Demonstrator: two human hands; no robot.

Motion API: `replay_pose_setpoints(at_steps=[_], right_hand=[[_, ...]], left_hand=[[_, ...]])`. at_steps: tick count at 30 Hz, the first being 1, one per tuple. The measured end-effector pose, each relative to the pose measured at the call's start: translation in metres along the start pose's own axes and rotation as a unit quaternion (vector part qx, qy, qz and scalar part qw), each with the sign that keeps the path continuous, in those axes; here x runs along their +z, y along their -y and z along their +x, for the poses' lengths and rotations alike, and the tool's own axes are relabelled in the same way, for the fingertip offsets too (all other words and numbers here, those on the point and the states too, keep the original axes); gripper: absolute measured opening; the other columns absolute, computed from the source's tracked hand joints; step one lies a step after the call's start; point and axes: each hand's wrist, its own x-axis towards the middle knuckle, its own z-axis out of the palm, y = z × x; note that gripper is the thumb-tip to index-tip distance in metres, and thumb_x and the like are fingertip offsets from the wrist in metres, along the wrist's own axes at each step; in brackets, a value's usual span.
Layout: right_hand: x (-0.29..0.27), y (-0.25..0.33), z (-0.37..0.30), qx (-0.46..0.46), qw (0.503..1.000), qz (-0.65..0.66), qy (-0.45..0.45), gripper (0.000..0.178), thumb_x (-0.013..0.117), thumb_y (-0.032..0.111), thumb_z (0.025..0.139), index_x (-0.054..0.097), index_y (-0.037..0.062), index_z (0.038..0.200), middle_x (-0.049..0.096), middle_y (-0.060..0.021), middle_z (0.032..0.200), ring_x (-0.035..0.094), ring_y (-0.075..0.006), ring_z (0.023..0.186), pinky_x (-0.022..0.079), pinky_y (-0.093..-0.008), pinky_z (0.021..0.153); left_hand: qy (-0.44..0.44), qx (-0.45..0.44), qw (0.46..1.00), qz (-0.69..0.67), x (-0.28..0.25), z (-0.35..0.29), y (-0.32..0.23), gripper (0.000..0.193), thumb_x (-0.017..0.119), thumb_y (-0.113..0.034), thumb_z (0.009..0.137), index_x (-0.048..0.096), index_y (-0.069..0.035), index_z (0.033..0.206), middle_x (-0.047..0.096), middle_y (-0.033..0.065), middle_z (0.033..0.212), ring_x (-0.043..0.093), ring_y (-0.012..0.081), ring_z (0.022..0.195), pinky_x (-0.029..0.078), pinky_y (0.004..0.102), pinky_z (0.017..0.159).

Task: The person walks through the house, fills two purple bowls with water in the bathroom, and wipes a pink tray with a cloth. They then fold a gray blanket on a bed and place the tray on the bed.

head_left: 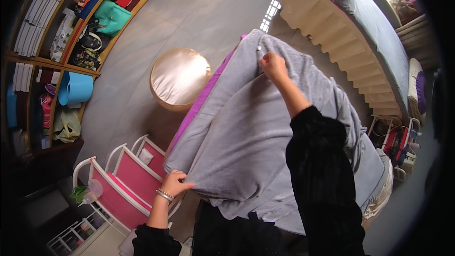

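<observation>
A grey plush blanket [246, 132] lies in folds over a bed with a grey cover [201, 118], and a purple layer [201, 102] shows along the bed's left side. At the near left corner my left hand [175, 183], with bangles at the wrist, grips the blanket's edge; its thumb points right. My right arm reaches across to the far part of the bed. There my right hand [273, 66] is closed in a pinch on the blanket, beside a small white spot [259, 48] on the cloth. Its fingertips are partly hidden.
A round gold stool [181, 78] stands left of the bed. Nearer is a pink-and-white trolley [130, 175]. Shelves [92, 73] with books and bags line the left wall. Another bed with a pleated cream skirt [327, 33] stands at right, with a second trolley [395, 137] at its near end.
</observation>
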Motion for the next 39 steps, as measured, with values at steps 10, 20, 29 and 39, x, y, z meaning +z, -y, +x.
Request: replay_pose_setpoints(at_steps=[10,20,29,39], right_hand=[[-0.013,0.002,0.067,0.026,0.980,0.109,-0.167,0.026,0.056,0.024,0.072,0.061,-0.0013,0.078,0.062,-0.0178,0.074,0.060,-0.0269,0.073,0.045,-0.0355,0.069],[0.043,0.015,0.051,-0.050,0.994,0.043,-0.088,0.050,0.064,0.022,0.076,0.044,-0.0006,0.117,0.053,-0.0229,0.110,0.050,-0.0346,0.105,0.039,-0.0395,0.089],[0.006,0.038,-0.222,-0.149,0.973,0.161,-0.073,0.046,0.054,-0.006,0.074,0.044,0.0011,0.118,0.043,-0.0197,0.125,0.041,-0.0345,0.117,0.034,-0.0382,0.096],[-0.038,-0.139,-0.522,0.331,0.937,0.028,0.105,0.016,0.063,0.017,0.070,0.059,0.0025,0.076,0.061,-0.0113,0.074,0.059,-0.0225,0.070,0.047,-0.0325,0.061]], left_hand=[[0.067,-0.256,0.910,-0.318,-0.018,-0.065,0.020,0.025,0.075,-0.012,0.066,0.055,0.000,0.077,0.057,0.0020,0.080,0.054,0.0102,0.074,0.044,0.0250,0.070],[-0.245,-0.215,0.940,-0.100,-0.018,-0.027,0.094,0.038,0.055,0.003,0.076,0.049,-0.005,0.113,0.052,0.0044,0.076,0.048,0.0109,0.063,0.043,0.0249,0.060],[-0.151,-0.018,0.953,0.262,0.074,-0.046,-0.004,0.082,0.064,-0.017,0.070,0.017,-0.001,0.135,0.015,0.0207,0.141,0.028,0.0369,0.126,0.027,0.0469,0.100],[-0.171,0.062,0.952,0.244,0.091,-0.090,0.002,0.038,0.053,-0.002,0.063,0.056,-0.006,0.100,0.047,0.0145,0.109,0.047,0.0329,0.101,0.036,0.0432,0.086]])
